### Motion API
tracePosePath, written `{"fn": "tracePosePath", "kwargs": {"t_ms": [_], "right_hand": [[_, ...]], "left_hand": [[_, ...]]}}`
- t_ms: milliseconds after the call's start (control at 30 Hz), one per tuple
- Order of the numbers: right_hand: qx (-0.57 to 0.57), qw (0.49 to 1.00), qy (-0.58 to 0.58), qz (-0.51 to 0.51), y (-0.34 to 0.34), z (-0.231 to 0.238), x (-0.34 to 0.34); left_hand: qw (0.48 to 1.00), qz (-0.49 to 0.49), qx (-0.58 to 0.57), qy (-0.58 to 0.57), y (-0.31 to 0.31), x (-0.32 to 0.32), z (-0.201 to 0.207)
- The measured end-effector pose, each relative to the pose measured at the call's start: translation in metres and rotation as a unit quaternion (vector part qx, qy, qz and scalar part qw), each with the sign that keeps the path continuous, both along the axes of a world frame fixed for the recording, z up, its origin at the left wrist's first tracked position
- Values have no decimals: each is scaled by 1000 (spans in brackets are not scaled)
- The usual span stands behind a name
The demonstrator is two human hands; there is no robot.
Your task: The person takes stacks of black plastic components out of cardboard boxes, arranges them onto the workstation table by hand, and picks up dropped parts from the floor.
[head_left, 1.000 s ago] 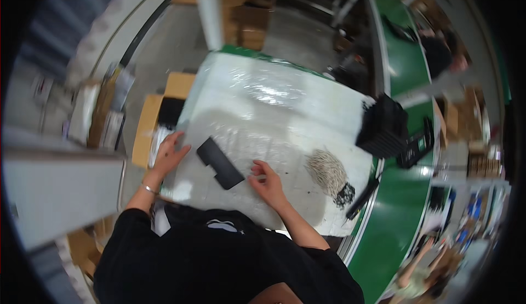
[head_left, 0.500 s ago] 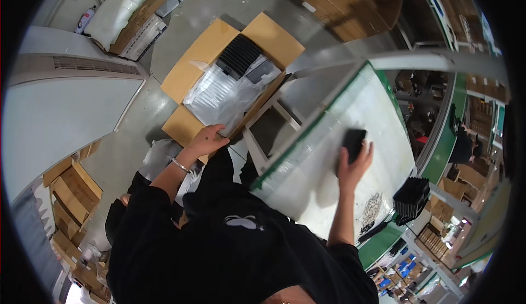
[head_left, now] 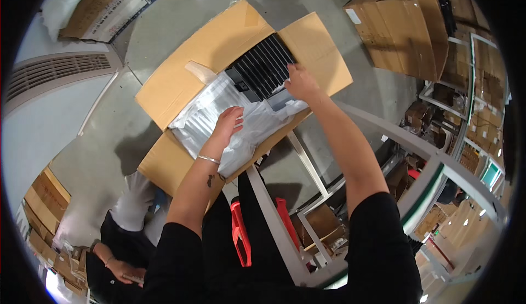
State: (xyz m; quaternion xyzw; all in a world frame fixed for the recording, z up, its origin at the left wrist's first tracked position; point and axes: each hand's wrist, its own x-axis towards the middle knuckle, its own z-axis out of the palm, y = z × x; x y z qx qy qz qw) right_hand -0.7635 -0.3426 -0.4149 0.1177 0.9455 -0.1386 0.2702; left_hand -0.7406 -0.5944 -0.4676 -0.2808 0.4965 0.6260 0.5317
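An open cardboard box (head_left: 323,52) holds a row of black ribbed parts (head_left: 263,65) at its far end and clear plastic wrapping (head_left: 211,109) over the rest. My right hand (head_left: 303,84) reaches to the near right end of the row, its fingers curled against a black ribbed part there. The exact grip is partly hidden. Over the wrapping, my left hand (head_left: 228,123) is held with its fingers apart and nothing in them. Beside the black parts, under the right hand, lies a grey flat piece (head_left: 280,100) partly covered by plastic.
A metal frame (head_left: 307,164) runs along the box's right side. Red handle-like pieces (head_left: 241,235) are by my legs. Another large carton (head_left: 400,27) stands far right. At lower left a person (head_left: 120,268) holds a small flat object. A white cabinet (head_left: 49,112) is at left.
I have turned from the white-topped table to the box. My right hand has left the tabletop, where it was at a black piece, and reached into the box. My left hand moved over the wrapping.
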Motion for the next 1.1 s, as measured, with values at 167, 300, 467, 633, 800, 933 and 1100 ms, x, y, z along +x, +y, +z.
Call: {"fn": "tracePosePath", "kwargs": {"t_ms": [167,300,467,633,800,933,1100], "right_hand": [[35,989,110,-97,36,-114,-30],[27,977,148,-150,27,-147,-36],[66,977,112,-169,30,-141,-49],[-53,976,137,-161,35,-146,-40],[-252,941,7,-226,71,-161,-35],[-349,876,-35,-331,68,-151,-42],[-356,893,2,-275,43,-119,-29]], "left_hand": [[993,101,-11,-66,45,-20,-56],[993,93,-54,-51,62,-40,-102],[996,70,-50,14,79,-40,-106],[979,154,-24,133,76,-24,-136],[972,65,-89,206,77,-4,-160],[968,153,-51,192,89,-16,-130],[981,156,-16,116,66,-16,-122]]}}
